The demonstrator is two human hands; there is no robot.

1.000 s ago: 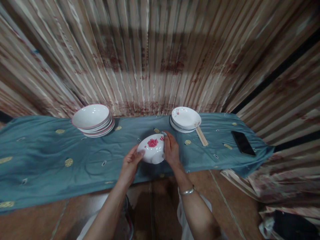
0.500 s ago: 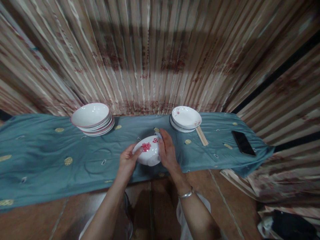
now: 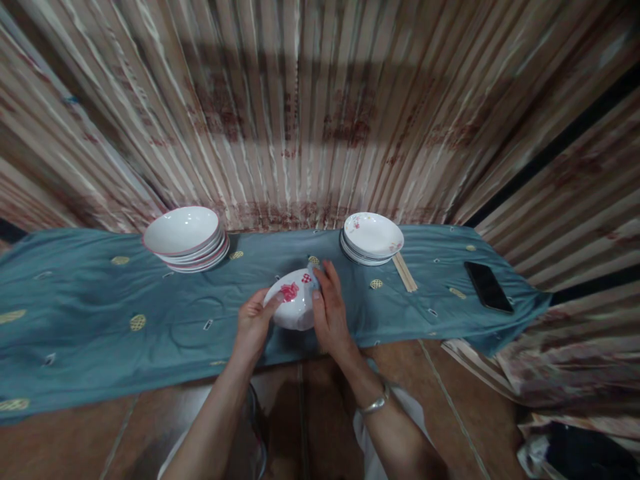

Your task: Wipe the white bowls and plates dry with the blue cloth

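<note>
A white bowl [image 3: 296, 311] with a red flower print is tilted between my hands, above the front part of the table. My left hand [image 3: 253, 323] grips its left edge, with the thumb on the printed outer side. On the opposite side, my right hand [image 3: 331, 310] presses a pale bluish cloth [image 3: 314, 270] to the rim. Only a small bit of the cloth shows by the fingers; the rest is hidden. The fingers beneath the bowl are out of sight. A silver bracelet [image 3: 376, 400] circles my right wrist.
A stack of red-rimmed white bowls [image 3: 187, 233] stands at the back left of the teal tablecloth [image 3: 95, 320]. Flower-printed plates [image 3: 374, 235] are stacked at the back right, with wooden chopsticks [image 3: 405, 273] beside them. A black phone [image 3: 487, 287] lies farther right. Curtains [image 3: 295, 133] hang behind.
The bowl has tilted and shifted slightly left. My right hand has slid a little along its rim with the cloth, its fingers now spread more. My left hand keeps its grip.
</note>
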